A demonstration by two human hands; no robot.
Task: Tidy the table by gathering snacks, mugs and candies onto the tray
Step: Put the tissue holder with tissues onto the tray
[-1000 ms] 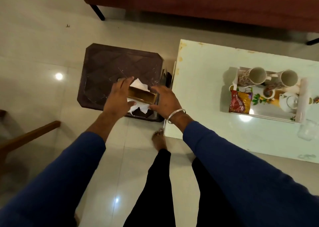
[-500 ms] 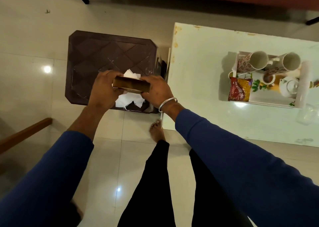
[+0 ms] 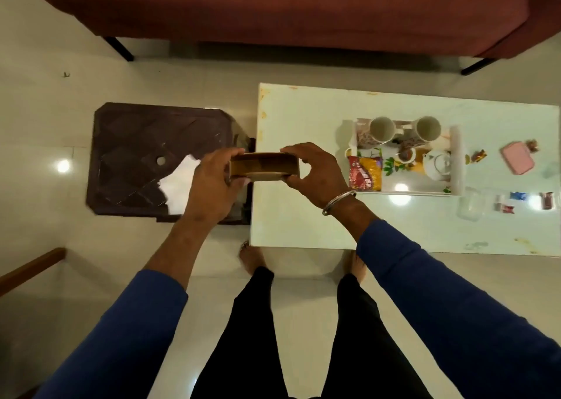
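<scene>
I hold a small gold-brown box (image 3: 263, 167) between both hands above the left edge of the white table (image 3: 303, 216). My left hand (image 3: 212, 183) grips its left end and my right hand (image 3: 315, 174) grips its right end. On the table stands a white tray (image 3: 456, 159) with two patterned mugs (image 3: 379, 131) (image 3: 425, 130), a red and yellow snack packet (image 3: 364, 174), a small cup and a white teapot (image 3: 437, 165). Wrapped candies (image 3: 478, 155) (image 3: 519, 196) lie on the table to the tray's right.
A dark brown stool (image 3: 136, 155) stands left of the table with white tissue paper (image 3: 177, 183) on it. A pink case (image 3: 517, 159) and a clear glass (image 3: 470, 204) sit right of the tray. A maroon sofa (image 3: 273, 10) runs along the far side.
Both hands have carried the box rightward from over the stool to the table's left edge. The white paper stays on the stool. The view has tilted up and right.
</scene>
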